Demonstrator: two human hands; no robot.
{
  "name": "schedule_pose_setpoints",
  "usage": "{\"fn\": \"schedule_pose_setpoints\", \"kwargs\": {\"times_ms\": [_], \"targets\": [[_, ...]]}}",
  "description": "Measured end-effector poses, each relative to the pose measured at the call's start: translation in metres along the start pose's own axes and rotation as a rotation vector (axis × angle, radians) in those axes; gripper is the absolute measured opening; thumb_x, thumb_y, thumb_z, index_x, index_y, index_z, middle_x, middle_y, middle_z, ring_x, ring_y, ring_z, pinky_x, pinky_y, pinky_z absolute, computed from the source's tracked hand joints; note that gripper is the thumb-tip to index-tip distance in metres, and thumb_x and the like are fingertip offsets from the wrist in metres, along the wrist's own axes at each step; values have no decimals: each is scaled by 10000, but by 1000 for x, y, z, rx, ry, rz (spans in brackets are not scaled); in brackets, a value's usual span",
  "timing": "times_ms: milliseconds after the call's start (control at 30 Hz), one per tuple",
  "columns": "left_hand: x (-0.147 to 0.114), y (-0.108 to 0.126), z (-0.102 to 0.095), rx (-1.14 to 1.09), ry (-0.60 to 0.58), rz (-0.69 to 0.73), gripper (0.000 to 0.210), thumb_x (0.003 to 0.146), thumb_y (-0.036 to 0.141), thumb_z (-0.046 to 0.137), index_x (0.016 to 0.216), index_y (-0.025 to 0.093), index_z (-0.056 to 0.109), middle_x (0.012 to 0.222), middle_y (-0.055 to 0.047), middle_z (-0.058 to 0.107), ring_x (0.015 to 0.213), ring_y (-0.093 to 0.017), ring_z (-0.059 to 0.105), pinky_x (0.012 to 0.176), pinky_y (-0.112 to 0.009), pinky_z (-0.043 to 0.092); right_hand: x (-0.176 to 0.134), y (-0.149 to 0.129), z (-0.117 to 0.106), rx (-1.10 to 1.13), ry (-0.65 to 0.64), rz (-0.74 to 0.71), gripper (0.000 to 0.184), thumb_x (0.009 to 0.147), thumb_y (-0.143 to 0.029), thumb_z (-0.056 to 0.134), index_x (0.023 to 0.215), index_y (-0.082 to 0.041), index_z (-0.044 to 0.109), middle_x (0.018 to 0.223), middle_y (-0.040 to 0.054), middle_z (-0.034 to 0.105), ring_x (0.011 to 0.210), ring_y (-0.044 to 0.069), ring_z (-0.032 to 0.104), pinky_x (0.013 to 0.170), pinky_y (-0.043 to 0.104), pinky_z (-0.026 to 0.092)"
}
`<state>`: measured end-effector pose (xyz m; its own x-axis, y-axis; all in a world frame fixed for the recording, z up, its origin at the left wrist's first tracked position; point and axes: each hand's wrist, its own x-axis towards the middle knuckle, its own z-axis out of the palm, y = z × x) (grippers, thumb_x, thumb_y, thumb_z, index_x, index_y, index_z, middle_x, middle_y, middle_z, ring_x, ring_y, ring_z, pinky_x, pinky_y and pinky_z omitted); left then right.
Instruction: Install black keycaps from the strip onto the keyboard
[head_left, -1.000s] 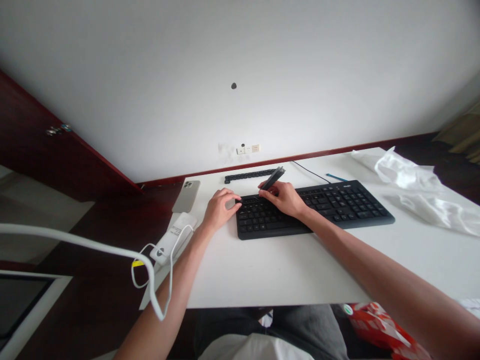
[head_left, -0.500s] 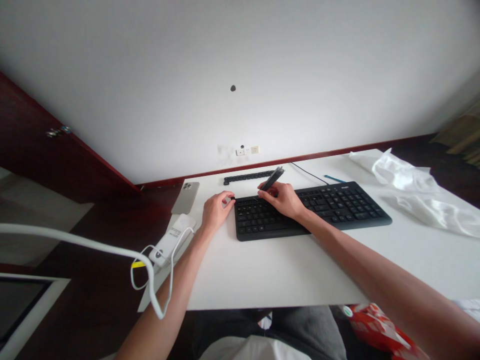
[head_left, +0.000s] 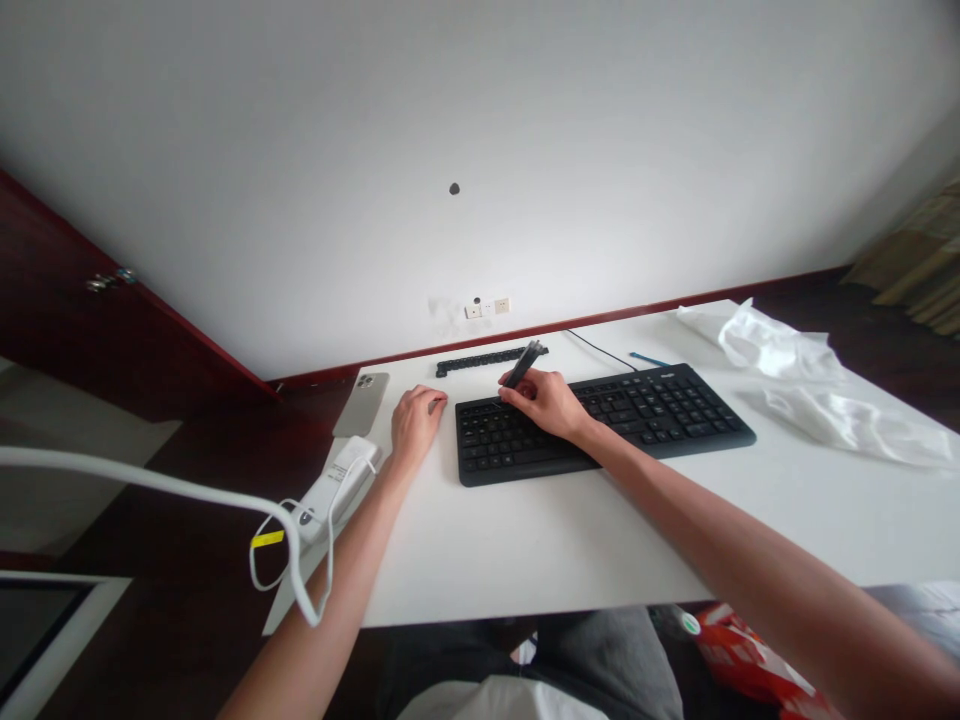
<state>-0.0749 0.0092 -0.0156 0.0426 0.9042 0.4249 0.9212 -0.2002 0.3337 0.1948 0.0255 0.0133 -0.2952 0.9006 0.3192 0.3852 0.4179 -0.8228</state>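
Observation:
A black keyboard (head_left: 525, 465) lies slightly askew on the white table. My right hand (head_left: 551, 400) rests over its upper left part, closed round a dark, stubby tool (head_left: 520, 368) that slants up with its pale end uppermost; its exact kind is unclear. Just off the keyboard's left end, my left hand (head_left: 415, 425) is low over the table with thumb and fingertips pinched together. Whatever the pinch holds is hidden. Behind both hands runs a row of small black keycaps (head_left: 484, 362).
A phone (head_left: 361, 405) and a white power strip (head_left: 337, 480) with a looped cable lie along the left edge. Behind the keyboard is a thin blue stick (head_left: 646, 359). Crumpled clear plastic bags (head_left: 780, 345) cover the right side of the table (head_left: 517, 560).
My left hand has drawn away leftwards from the keyboard's upper left corner, its fingers closing together. The right hand still holds the tool over the keys. The whole view has shifted slightly.

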Motion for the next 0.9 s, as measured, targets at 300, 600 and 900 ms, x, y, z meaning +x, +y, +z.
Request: {"fn": "schedule_pose_setpoints", "kwargs": {"times_ms": [300,600,900], "targets": [[8,11,-1,-8,-66,-114,97,933,283,673,956,275,767,953,-6,779,773,-178,686,790,-302,495,1,2,-1,6,-10,-11,309,918,-429,685,1065,-169,768,806,49,773,699,188,693,682,282,530],[35,27,17,-21,-53,-124,86,936,300,678,988,267,739,988,5,793,840,-184,701,788,-296,479,1,3,0,21,-3,-1,312,911,-421,690,1064,-161,768,770,39,755,662,168,665,658,265,508],[41,20,20,24,-52,-166,130,944,362,668,1025,298,747,987,5,794,912,-209,711,778,-305,460,1,2,-1,14,-16,14,302,914,-413,687,1065,-163,766,783,39,764,681,175,676,672,272,518]]}}
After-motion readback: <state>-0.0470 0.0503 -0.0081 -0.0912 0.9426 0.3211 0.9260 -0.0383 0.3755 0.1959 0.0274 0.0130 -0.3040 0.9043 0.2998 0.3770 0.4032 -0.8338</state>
